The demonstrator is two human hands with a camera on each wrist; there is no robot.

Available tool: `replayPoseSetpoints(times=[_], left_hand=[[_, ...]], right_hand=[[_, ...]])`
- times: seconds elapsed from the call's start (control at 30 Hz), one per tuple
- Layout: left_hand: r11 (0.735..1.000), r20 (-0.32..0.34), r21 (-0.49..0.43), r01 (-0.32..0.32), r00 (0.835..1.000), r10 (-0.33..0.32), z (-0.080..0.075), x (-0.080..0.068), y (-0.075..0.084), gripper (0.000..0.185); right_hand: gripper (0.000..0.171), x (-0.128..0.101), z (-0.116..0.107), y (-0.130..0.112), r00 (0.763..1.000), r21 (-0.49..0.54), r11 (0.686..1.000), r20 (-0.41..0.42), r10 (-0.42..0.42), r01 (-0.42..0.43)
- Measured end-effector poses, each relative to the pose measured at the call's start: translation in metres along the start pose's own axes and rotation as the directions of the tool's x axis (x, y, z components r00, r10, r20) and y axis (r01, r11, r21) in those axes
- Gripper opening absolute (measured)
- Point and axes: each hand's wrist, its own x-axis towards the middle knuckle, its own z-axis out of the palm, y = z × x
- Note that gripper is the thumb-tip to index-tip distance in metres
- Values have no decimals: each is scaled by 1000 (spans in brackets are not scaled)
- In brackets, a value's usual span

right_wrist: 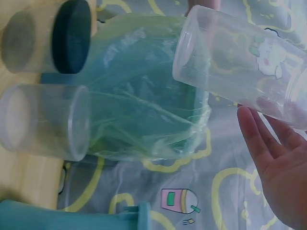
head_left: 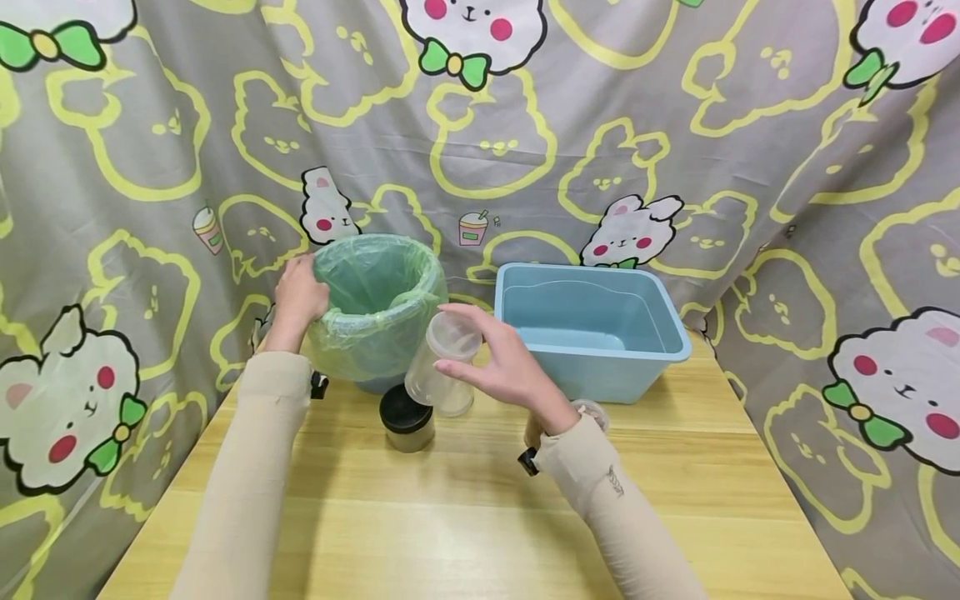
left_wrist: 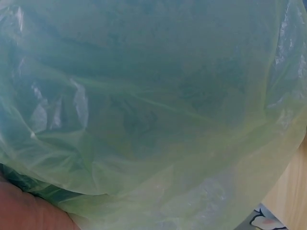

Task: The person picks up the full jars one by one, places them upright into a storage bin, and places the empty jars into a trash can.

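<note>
My left hand grips the left rim of a blue trash bin lined with a thin green bag. In the left wrist view that bag fills most of the frame, with part of the hand at the lower left. Between thumb and fingers, my right hand holds a clear plastic jar, tilted, beside the bin's right side. Raised above the table, the jar looks see-through in the right wrist view. Below it stand a black-lidded jar and another clear jar.
A light blue rectangular tub stands right of the bin. Partly hidden behind my right wrist is another clear container. Everything stands on a wooden table, with a patterned curtain behind and at both sides.
</note>
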Motion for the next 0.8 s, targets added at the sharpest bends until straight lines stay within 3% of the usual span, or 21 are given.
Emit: replayPoseSetpoints(times=[0.2, 0.47, 0.67, 0.8], left_hand=[[1000, 4, 1, 4, 1000, -4, 0, -1, 4, 66], [1000, -13, 9, 8, 1000, -8, 0, -2, 6, 65], [1000, -5, 18, 11, 1000, -11, -2, -2, 3, 65], [1000, 2, 15, 14, 1000, -14, -2, -1, 2, 65]], right_hand=[[66, 14, -8, -12, 998, 30, 999, -44, -35, 36], [68, 49, -14, -26, 978, -43, 995, -185, -92, 86], [68, 80, 0, -22, 953, -97, 991, -280, -115, 91], [69, 96, 13, -13, 952, -101, 993, -296, -81, 53]])
